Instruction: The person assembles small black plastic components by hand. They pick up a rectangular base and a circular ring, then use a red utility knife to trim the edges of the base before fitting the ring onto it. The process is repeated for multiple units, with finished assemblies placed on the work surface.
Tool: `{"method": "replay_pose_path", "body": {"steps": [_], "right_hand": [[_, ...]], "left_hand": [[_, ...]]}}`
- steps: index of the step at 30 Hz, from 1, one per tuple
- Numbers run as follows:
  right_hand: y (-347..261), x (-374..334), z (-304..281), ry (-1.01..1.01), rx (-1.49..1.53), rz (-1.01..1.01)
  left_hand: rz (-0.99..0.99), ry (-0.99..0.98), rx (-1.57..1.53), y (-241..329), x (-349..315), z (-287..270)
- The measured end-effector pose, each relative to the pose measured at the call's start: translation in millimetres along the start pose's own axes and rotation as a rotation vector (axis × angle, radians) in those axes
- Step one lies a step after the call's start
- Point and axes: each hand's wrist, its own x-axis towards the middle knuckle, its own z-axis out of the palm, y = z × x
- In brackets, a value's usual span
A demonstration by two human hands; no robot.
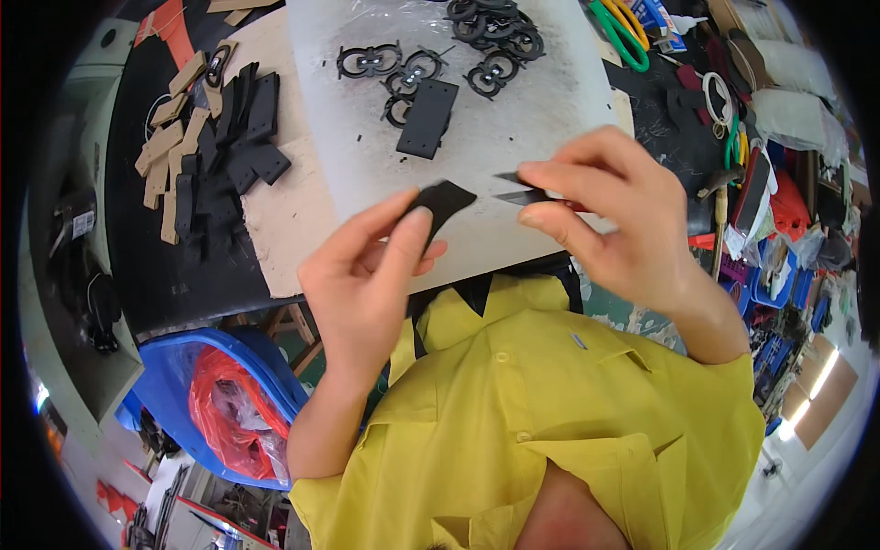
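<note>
Between the thumb and fingers of my left hand (362, 261) is a small flat black piece (446, 203), its pointed end toward the right. My right hand (623, 211) grips a pair of thread snips (524, 196). The snips' two blades are spread and point left at the black piece, a small gap away from it. Beyond my hands, a black rectangular plate with small holes (428, 117) rests over black double-ring parts (368, 60) on the whitish work sheet (344, 147). More such ring parts (495, 27) are heaped at the sheet's far side.
Black flat pieces (261, 105) and tan ones (160, 147) are piled on the dark table at left. A blue bin (170, 357) with a red plastic bag (225, 403) stands below. Green and yellow rings (619, 32) and a hammer (721, 183) lie at right.
</note>
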Motion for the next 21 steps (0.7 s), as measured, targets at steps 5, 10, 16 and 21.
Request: {"method": "replay_pose_path", "body": {"steps": [5,10,16,21], "right_hand": [[-3.8,-12.3,28.3,0.121,-0.105,-0.401],[-1.6,-13.0,34.4,0.163,-0.042,-0.386],[-1.1,-15.0,29.1,0.117,0.012,-0.319],[-11.3,-9.2,16.0,-0.099,0.094,0.073]], "left_hand": [[-0.180,-0.176,-0.343,0.9,2.1,-0.5],[-0.225,-0.211,-0.354,4.6,-2.3,-0.4],[-0.156,-0.170,-0.265,7.0,-6.6,7.8],[0.236,-0.108,0.170,-2.2,-16.4,17.2]]}}
